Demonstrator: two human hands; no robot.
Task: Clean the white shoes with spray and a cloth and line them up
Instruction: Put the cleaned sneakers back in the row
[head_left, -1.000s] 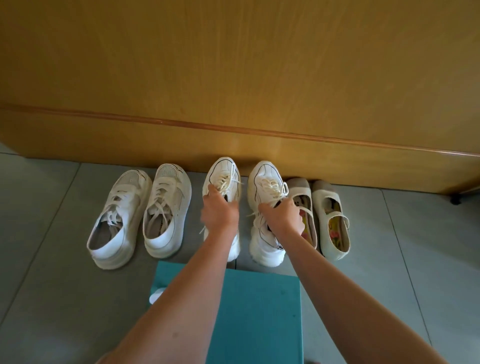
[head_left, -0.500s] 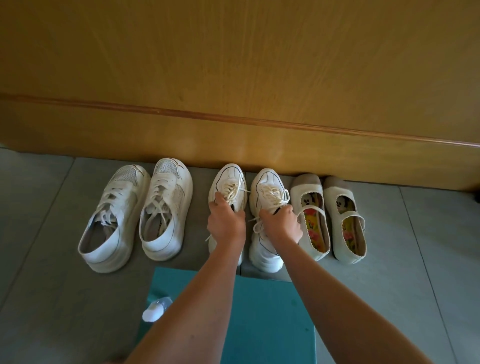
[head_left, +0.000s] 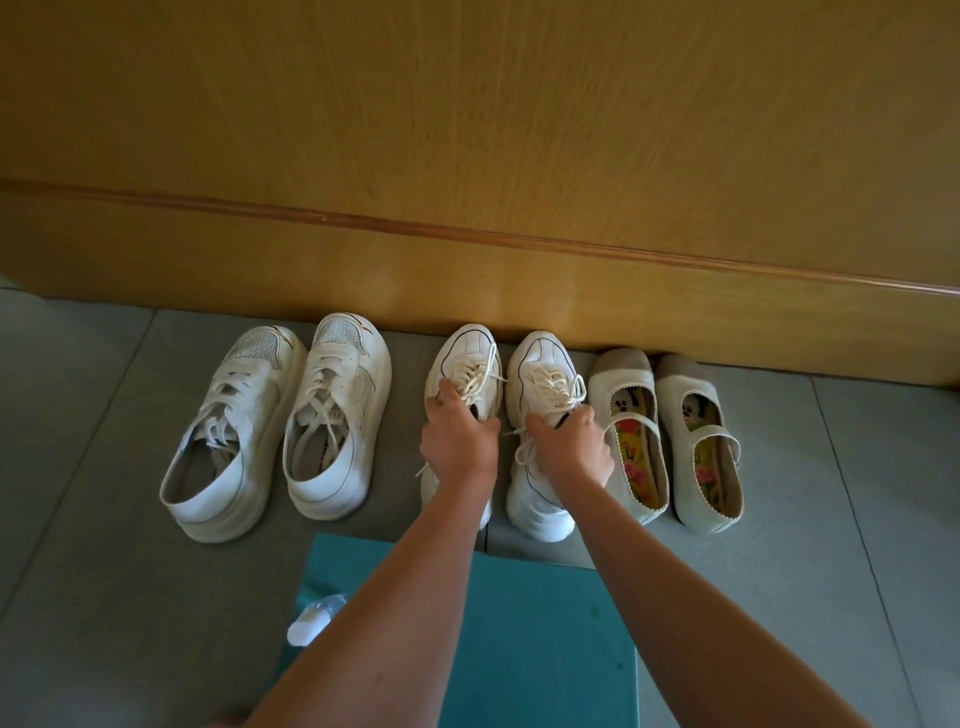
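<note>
While both arms reach in from the bottom edge, the left hand (head_left: 457, 441) is clamped over the tongue of the left middle sneaker (head_left: 464, 358), fingers curled down into its opening. The right hand (head_left: 569, 449) grips the right middle sneaker (head_left: 540, 364) the same way, up by the laces. The hands sit apart, one per shoe, and they cover both openings, so I cannot tell how deep the fingers go.

The left forearm hides most of that shoe's heel; the other heel shows against the grey floor (head_left: 104, 597). Both toes point at the wooden panel (head_left: 467, 156), close to its foot.

Off to the left stand the inner mesh sneaker (head_left: 337, 415) and the outer mesh sneaker (head_left: 234, 431), the outer one angled away. On the right, just beside the held shoe, sit the near strap flat (head_left: 631, 431) and the far strap flat (head_left: 701, 441), with flowered insoles.

Nearer the camera, a teal surface (head_left: 545, 623) is cut off at the bottom and crossed by both arms. At its left edge lies a small pale bottle (head_left: 311, 618), partly behind the left forearm and too blurred to read.
</note>
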